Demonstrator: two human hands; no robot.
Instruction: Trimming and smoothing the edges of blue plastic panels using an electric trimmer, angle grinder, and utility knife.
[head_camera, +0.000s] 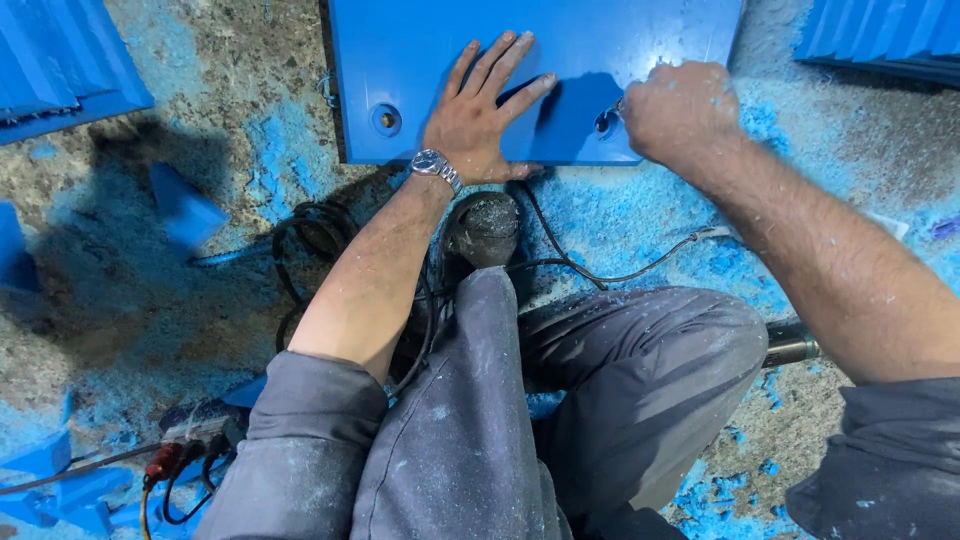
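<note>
A flat blue plastic panel (560, 40) lies on the floor in front of me, with a round hole holding a metal fitting (385, 120) near its lower left corner. My left hand (478, 115), wearing a metal wristwatch (436, 166), presses flat on the panel with fingers spread. My right hand (680, 110) is closed in a fist on a small metal tool (618, 106) whose tip sits at a second hole (604, 123) near the panel's lower right edge. Most of the tool is hidden in the fist.
My grey-trousered knees (640, 370) and a dusty shoe (485, 225) are below the panel. Black cables (590, 275) loop across the floor, which is covered in blue shavings. Ribbed blue parts (60, 60) lie at the top corners, blue offcuts (185, 210) at left, a power strip (195, 440) bottom left.
</note>
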